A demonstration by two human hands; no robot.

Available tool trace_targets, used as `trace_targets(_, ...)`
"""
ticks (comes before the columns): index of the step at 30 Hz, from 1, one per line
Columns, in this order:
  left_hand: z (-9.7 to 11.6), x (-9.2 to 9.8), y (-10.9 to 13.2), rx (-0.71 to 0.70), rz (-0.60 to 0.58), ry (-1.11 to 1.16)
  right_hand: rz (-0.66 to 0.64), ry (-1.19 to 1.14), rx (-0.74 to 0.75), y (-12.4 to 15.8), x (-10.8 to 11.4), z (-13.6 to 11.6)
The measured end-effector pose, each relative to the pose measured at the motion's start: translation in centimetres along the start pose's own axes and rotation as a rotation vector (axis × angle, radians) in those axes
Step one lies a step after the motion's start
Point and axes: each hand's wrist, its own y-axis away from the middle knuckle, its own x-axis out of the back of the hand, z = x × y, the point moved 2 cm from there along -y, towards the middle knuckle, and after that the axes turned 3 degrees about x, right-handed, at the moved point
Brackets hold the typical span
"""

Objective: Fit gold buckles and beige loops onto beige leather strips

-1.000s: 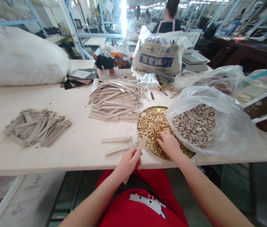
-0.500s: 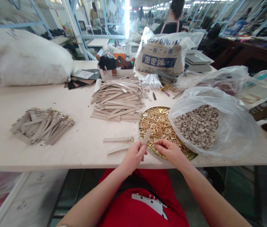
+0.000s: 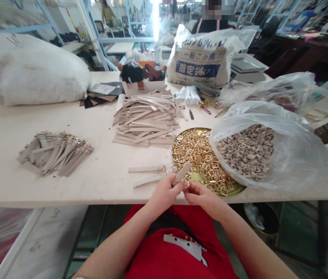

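My left hand [image 3: 166, 192] is closed around a beige strap [image 3: 183, 173], which slants up and to the right out of the fingers. Against its lower end, my right hand [image 3: 201, 195] pinches a small gold buckle [image 3: 186, 185]; whether the strap passes through it I cannot tell. Just beyond both hands lies a round gold tray [image 3: 241, 190] heaped with gold buckles [image 3: 199, 153]. Left of my left hand, two straps rest on the table, the farther strap [image 3: 145, 169] with a gold buckle at its right end.
A pile of plain straps [image 3: 145, 120] lies at the middle back, and buckled straps [image 3: 56, 153] at the left. An open clear bag [image 3: 294, 155] of beige loops [image 3: 245, 153] overlaps the tray. Behind stand a printed sack [image 3: 201, 60], a scale [image 3: 248, 66] and a large white bag [image 3: 30, 69].
My right hand has come from over the tray, left and toward me, to meet my left hand, bringing a gold buckle to the strap. The view has shifted slightly.
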Motion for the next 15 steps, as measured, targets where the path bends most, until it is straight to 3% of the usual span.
trace_targets(4, -0.18, -0.1, 0.22, -0.014, -0.036, -0.039, -0.016, -0.078, -0.016, 0.01, -0.16, 0.62)
trace_targets(10, -0.23, -0.12, 0.54, 0.018, -0.04, -0.052, 0.201, 0.035, 0.111, -0.11, 0.25, 0.38)
trace_targets(15, 0.1, 0.09, 0.59, -0.036, 0.005, -0.19, 0.136, -0.086, 0.064, 0.29, -0.08, 0.61)
